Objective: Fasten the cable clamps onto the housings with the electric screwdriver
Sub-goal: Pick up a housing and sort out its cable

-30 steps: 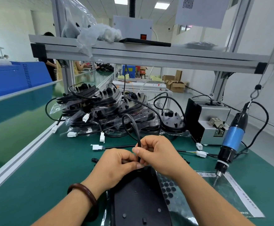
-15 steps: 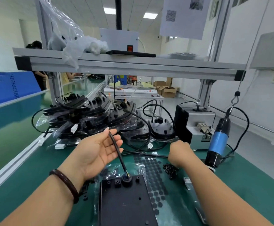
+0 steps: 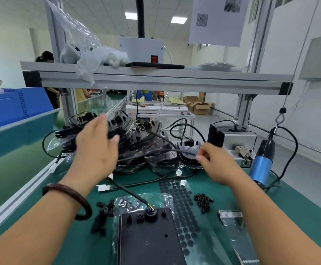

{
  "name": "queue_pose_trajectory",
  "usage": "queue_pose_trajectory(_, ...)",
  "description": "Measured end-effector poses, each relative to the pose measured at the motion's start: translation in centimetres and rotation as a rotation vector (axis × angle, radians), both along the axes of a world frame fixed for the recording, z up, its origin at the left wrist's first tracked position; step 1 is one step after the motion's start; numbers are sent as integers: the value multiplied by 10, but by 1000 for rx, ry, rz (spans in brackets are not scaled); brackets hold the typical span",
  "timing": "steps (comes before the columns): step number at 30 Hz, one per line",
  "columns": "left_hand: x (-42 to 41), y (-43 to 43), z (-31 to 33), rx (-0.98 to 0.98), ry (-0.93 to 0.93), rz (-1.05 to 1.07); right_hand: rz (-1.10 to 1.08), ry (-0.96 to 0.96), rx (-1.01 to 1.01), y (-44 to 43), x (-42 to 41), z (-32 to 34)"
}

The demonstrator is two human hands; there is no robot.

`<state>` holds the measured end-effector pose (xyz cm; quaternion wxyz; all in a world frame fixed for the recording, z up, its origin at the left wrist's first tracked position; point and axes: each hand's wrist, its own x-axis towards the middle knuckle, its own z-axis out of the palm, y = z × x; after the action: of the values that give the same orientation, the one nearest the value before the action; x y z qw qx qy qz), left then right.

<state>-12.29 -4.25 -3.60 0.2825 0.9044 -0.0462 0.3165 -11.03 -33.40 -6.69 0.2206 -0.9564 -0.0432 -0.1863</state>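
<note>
Risk: the right hand, pinched on a cable from the pile, could drag bagged units off it, since the leads tangle. Left hand is open, empty, blurred, in front of the pile. Housing lies nearest the person, well short of both hands. Clamps are left of the housing, screws right, screwdriver hanging far right, untouched.
</note>
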Motion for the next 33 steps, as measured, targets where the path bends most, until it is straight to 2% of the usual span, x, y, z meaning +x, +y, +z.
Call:
queue_pose_trajectory(2,-4,-13,14,274,-125,-201,153,-119,181,10,-12,17)
queue_pose_trajectory(4,-2,-30,22,518,-139,-290,288,-210,310,25,-20,28)
queue_pose_trajectory(6,1,-41,28,633,-123,-333,356,-277,379,38,-23,31)
queue_pose_trajectory(11,5,-31,46,538,-284,-422,424,-295,504,51,-21,23)
queue_pose_trajectory(15,6,-28,54,640,-332,-464,307,-374,656,52,-16,24)
queue_pose_trajectory(19,8,-25,56,734,-330,-471,210,-385,657,48,-12,25)
queue_pose_trajectory(24,8,-21,47,794,-242,-428,252,-358,663,45,-7,16)
queue_pose_trajectory(33,12,-24,53,766,-301,-467,269,-345,604,29,-11,27)
